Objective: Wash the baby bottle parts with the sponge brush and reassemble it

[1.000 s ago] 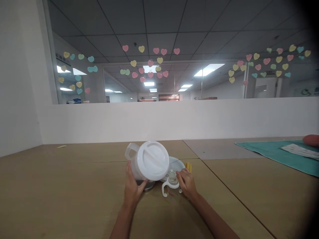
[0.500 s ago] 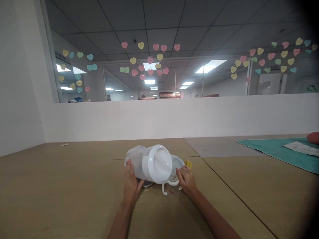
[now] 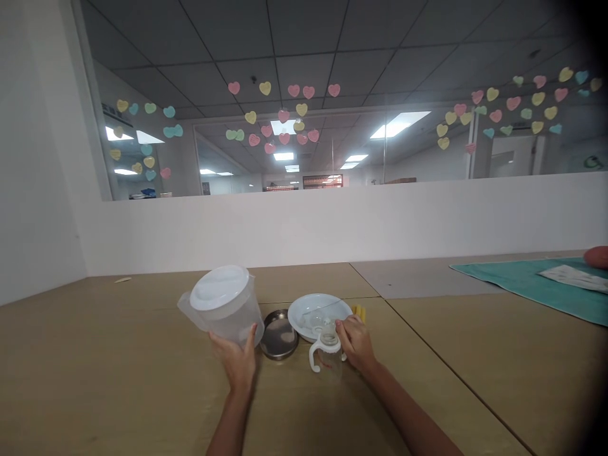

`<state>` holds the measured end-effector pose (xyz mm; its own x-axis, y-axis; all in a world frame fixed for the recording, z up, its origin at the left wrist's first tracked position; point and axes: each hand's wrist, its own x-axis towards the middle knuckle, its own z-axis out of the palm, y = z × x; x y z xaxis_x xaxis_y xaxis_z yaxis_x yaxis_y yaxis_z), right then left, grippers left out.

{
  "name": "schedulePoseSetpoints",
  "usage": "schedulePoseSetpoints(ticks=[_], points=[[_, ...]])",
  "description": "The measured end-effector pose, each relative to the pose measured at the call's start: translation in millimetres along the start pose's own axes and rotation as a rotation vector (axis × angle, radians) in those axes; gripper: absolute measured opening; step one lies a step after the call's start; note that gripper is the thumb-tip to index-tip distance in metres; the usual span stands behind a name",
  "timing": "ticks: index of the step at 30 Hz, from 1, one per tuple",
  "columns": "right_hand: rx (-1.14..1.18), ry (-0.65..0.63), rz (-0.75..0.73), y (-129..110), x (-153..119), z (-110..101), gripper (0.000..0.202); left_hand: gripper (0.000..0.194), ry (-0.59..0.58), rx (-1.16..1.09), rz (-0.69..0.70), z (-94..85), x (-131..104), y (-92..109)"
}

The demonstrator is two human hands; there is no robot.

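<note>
My left hand (image 3: 237,361) grips a translucent plastic pitcher (image 3: 240,316) with a white lid, holding it tilted to the left of the other things. Fingers and thumb press around its lower side. My right hand (image 3: 357,342) is closed at the right side of a clear glass baby bottle (image 3: 329,364) with a white two-handled collar, and the bottle stands upright without a cap. Its right handle is mostly hidden by the hand. Something reddish shows on the bottle's side. Behind the bottle is a white bowl (image 3: 297,310) holding clear items I cannot make out fully.
A round metal dish (image 3: 280,335) lies between pitcher and bowl. Yellow pieces (image 3: 361,313) sit behind my right hand. At the far right a teal cloth (image 3: 508,278) carries a whitish packet (image 3: 574,280) and a reddish object (image 3: 596,257). A white wall (image 3: 228,231) borders the table's back.
My left hand has swung the pitcher left, away from the bottle's mouth, and turned it more upright. The metal dish and bowl are now uncovered. My right hand stays at the bottle.
</note>
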<state>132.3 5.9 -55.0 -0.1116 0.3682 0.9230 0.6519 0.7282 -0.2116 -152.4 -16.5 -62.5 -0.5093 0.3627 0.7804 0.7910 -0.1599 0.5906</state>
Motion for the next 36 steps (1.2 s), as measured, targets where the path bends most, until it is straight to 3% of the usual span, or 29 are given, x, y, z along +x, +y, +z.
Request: schedulePoseSetpoints(ticks=[3, 6, 10, 13, 15, 17, 20, 24, 29, 31, 33, 34, 36], points=[[0.021, 0.013, 0.076, 2, -2, 1, 0.044, 0.1, 0.04, 0.051, -0.121, -2.1, 0, 5], [0.056, 0.058, 0.195, 4, -3, 1, 0.044, 0.1, 0.048, 0.078, -0.141, -2.6, 0, 7], [0.017, 0.095, 0.465, 11, -2, -5, 0.05, 0.101, 0.056, 0.101, -0.188, -2.8, 0, 8], [-0.146, -0.016, 0.696, 22, -1, -11, 0.054, 0.101, 0.019, 0.139, -0.198, -4.2, 0, 11], [-0.267, -0.175, 0.787, 31, -2, -14, 0.052, 0.1, 0.01, 0.165, -0.192, -4.8, 0, 13], [-0.349, -0.343, 0.823, 40, -5, -12, 0.046, 0.1, 0.018, 0.184, -0.186, -4.5, 0, 14], [-0.404, -0.447, 0.831, 48, -14, -3, 0.04, 0.099, 0.044, 0.186, -0.164, -2.7, 1, 14], [-0.436, -0.507, 0.793, 49, -22, 6, 0.034, 0.096, 0.024, 0.226, -0.185, -1.5, 3, 15], [-0.393, -0.482, 0.854, 49, -21, 5, 0.036, 0.099, 0.006, 0.238, -0.224, -8.2, 6, 19], [-0.369, -0.437, 0.871, 52, -21, 4, 0.039, 0.102, 0.09, 0.219, -0.158, -10.9, 7, 25], [-0.366, -0.401, 0.873, 56, -23, 4, 0.038, 0.091, 0.139, 0.123, 0.038, -10.0, 7, 38], [-0.369, -0.38, 0.871, 59, -25, 4, 0.035, 0.078, 0.095, 0.05, 0.171, -7.3, 7, 46], [-0.368, -0.313, 0.854, 65, -28, 5, 0.03, 0.042, -0.18, -0.053, 0.427, 2.7, 8, 68]])
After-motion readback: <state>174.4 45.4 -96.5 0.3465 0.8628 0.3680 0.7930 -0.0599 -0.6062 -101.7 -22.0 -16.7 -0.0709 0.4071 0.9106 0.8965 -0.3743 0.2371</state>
